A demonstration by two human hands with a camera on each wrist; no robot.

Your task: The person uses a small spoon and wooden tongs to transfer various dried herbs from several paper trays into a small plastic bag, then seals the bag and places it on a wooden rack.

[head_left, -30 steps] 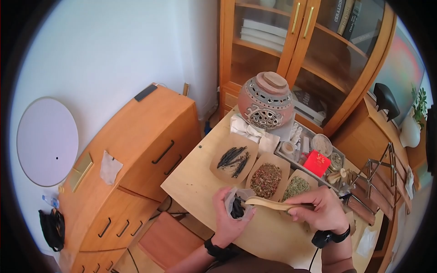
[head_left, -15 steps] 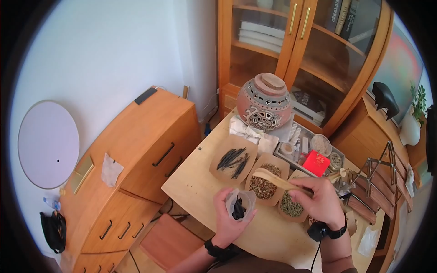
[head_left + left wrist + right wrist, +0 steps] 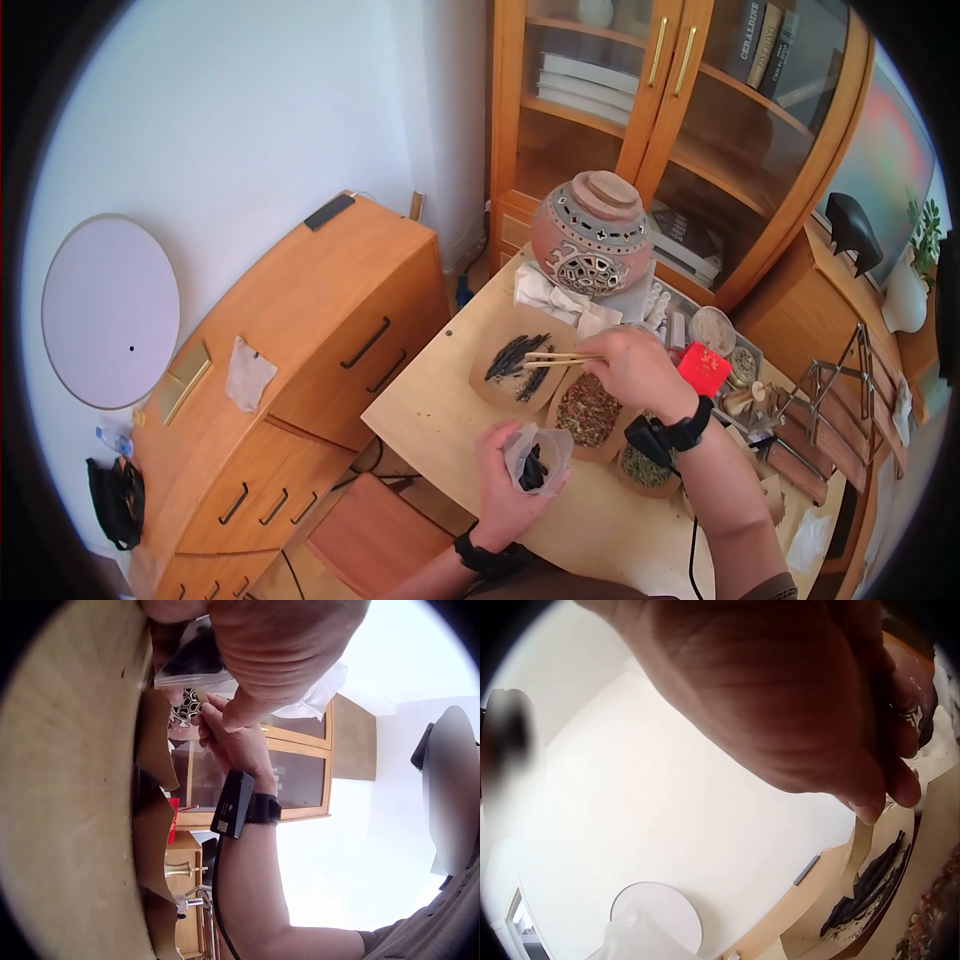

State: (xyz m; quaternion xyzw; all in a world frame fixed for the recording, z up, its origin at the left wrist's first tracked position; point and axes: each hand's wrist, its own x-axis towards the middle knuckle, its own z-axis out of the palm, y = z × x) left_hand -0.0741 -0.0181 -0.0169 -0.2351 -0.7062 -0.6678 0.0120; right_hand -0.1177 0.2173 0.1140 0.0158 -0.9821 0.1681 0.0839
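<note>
In the head view my left hand [image 3: 508,490] grips a translucent bag [image 3: 552,447] with dark sticks [image 3: 533,468] inside, its mouth facing up. My right hand [image 3: 645,372] pinches wooden tongs [image 3: 552,357], whose tips are over the paper tray [image 3: 490,385] of dark dried sticks [image 3: 515,354]. Beside it stands a tray of reddish-brown dried bits [image 3: 588,410], and past that one of green herbs [image 3: 643,467], partly hidden by my right wrist. The right wrist view shows the tongs [image 3: 859,851] near the dark sticks [image 3: 870,883].
A patterned clay jar [image 3: 592,235] stands at the back, with white cloth [image 3: 545,295] before it. To the right are a red packet [image 3: 704,369], small dishes and a folding wooden rack [image 3: 835,430]. An orange-brown drawer cabinet [image 3: 330,300] is on the left.
My right hand has moved the tongs from the bag, across the reddish-brown bits, to above the tray of dark sticks. My left hand still holds the bag in nearly the same place.
</note>
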